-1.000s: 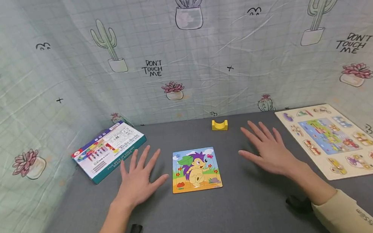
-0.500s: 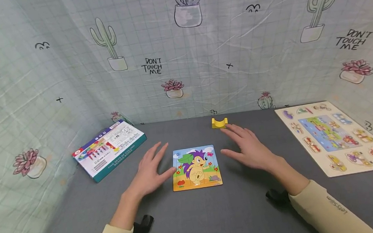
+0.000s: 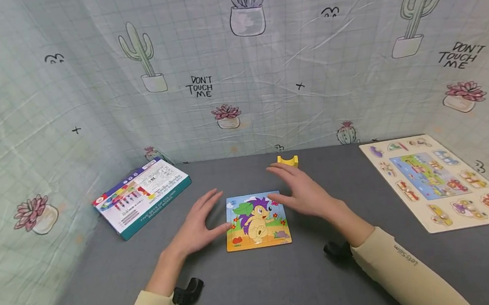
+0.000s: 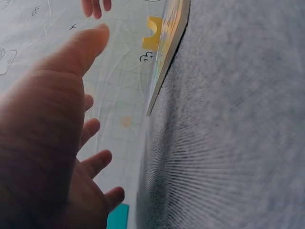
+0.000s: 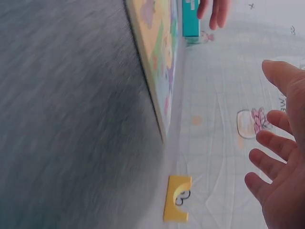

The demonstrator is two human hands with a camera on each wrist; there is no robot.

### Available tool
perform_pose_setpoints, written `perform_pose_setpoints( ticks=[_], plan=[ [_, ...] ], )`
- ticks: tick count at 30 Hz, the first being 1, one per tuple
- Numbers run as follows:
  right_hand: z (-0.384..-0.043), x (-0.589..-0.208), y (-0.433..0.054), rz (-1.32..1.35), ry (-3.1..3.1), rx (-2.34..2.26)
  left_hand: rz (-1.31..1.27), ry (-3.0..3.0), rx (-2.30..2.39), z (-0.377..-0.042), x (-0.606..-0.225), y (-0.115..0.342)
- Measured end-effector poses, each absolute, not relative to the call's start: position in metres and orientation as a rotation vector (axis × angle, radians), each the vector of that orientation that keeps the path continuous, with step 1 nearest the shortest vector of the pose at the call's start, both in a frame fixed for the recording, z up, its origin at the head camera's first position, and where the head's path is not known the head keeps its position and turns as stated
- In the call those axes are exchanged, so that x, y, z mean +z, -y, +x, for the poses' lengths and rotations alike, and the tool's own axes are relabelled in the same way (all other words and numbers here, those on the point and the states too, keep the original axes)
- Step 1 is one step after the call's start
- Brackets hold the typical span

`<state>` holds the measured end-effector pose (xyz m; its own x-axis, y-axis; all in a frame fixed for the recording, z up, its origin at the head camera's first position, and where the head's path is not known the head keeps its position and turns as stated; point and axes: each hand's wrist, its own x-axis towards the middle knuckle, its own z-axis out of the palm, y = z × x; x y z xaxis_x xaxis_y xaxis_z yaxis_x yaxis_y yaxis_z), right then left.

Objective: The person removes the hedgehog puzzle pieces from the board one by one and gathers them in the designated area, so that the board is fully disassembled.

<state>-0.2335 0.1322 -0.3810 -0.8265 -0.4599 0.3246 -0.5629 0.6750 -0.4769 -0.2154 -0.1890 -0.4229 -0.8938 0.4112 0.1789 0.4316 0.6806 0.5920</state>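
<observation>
1. Left hand (image 3: 195, 230) and right hand (image 3: 304, 192) sit farther inward than one second earlier.
2. Both hands: fingers loosely spread, raised above the bench (image 3: 259, 290).
3. Hedgehog puzzle (image 3: 256, 225): flat on the bench, between the hands.

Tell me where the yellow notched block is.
In the head view, the yellow notched block sits right of centre, near the cactus-print curtain, beyond the right hand.
</observation>
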Motion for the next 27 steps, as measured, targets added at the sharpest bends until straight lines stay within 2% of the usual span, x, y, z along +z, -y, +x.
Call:
perform_pose_setpoints(
  ticks=[27],
  plan=[
    [-0.257,-0.399,-0.069,0.917,2.881,1.101,-0.771,2.887,-1.041,-0.219,-0.434,0.191]
  ],
)
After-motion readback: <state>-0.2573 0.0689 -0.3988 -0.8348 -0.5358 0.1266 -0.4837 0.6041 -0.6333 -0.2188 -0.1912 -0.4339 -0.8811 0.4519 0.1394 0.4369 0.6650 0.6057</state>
